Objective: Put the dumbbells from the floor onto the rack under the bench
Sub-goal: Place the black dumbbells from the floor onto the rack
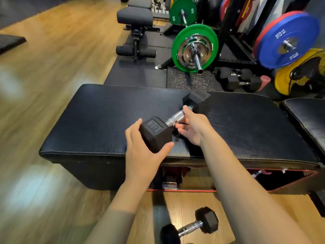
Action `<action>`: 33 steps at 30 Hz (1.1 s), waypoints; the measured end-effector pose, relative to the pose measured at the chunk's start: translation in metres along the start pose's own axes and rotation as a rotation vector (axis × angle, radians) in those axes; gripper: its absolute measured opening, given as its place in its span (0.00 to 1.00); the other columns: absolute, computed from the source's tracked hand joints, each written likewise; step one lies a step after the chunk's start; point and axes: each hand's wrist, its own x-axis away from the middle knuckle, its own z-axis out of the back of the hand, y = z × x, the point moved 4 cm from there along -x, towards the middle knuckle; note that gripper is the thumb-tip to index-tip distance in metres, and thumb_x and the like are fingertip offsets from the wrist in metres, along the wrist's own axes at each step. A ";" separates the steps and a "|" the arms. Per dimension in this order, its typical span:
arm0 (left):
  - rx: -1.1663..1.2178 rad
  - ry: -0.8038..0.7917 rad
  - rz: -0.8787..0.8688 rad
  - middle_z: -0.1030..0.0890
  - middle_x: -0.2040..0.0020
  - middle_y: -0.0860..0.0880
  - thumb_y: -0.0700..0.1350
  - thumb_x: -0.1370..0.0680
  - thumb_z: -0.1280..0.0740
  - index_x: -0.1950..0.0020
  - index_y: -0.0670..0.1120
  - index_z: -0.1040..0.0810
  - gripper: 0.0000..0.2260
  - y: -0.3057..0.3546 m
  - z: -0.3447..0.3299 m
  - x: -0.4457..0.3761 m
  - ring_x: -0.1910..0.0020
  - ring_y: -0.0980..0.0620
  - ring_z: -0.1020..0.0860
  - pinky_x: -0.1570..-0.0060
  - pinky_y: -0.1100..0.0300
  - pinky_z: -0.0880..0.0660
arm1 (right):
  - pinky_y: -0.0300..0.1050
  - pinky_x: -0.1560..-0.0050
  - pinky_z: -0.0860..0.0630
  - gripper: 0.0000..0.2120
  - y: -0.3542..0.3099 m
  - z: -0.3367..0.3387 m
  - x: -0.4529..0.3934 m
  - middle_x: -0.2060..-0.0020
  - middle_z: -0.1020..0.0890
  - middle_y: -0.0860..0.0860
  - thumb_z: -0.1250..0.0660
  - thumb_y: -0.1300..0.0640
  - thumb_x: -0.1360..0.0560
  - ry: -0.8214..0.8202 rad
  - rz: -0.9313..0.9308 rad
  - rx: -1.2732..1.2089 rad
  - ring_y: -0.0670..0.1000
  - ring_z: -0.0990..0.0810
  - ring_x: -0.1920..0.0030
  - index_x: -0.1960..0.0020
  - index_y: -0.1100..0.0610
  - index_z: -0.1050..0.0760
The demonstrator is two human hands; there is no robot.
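Note:
A black hex dumbbell marked 10 (175,118) with a chrome handle is held over the black padded bench (88,120). My left hand (140,152) is wrapped around its near head. My right hand (193,127) cups the handle from the right with fingers loosely spread. A second black hex dumbbell (190,226) lies on the wooden floor near my feet, below the bench. Under the bench, the red-framed rack (181,190) shows a metal plate and a chrome handle end at the right; most of it is hidden by the bench.
Beyond the bench, a barbell with green plates (195,48) points toward me. More black dumbbells (237,80) lie on the rubber mat. Blue and red plates (288,41) and a yellow fan (302,73) stand at the right. Another bench (135,18) stands farther back.

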 end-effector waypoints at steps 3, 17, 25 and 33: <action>0.065 -0.008 0.031 0.36 0.36 0.60 0.59 0.35 0.20 0.26 0.55 0.41 0.44 -0.009 -0.001 -0.004 0.39 0.61 0.32 0.47 0.68 0.31 | 0.38 0.76 0.26 0.16 0.005 -0.004 -0.008 0.63 0.25 0.54 0.34 0.47 0.21 0.011 0.044 -0.054 0.50 0.24 0.71 0.48 0.61 0.25; 0.255 -0.238 0.010 0.25 0.37 0.62 0.51 0.33 0.20 0.33 0.64 0.34 0.34 -0.019 0.023 -0.018 0.38 0.59 0.24 0.40 0.59 0.25 | 0.37 0.78 0.28 0.14 0.031 0.006 0.025 0.63 0.25 0.55 0.36 0.51 0.19 0.023 0.171 -0.301 0.46 0.23 0.77 0.44 0.62 0.28; 0.704 -0.124 0.038 0.21 0.34 0.48 0.49 0.36 0.21 0.33 0.55 0.29 0.34 -0.028 0.041 0.028 0.36 0.49 0.20 0.40 0.52 0.21 | 0.38 0.73 0.23 0.17 0.083 -0.002 0.110 0.57 0.25 0.58 0.37 0.51 0.19 0.047 0.236 -0.625 0.47 0.21 0.73 0.39 0.64 0.28; 0.861 0.270 0.459 0.18 0.37 0.43 0.58 0.33 0.26 0.32 0.47 0.22 0.32 -0.080 0.006 0.110 0.36 0.44 0.20 0.34 0.43 0.24 | 0.40 0.73 0.24 0.09 0.157 0.002 0.165 0.77 0.21 0.47 0.36 0.51 0.19 0.352 0.125 -0.583 0.47 0.24 0.75 0.49 0.57 0.29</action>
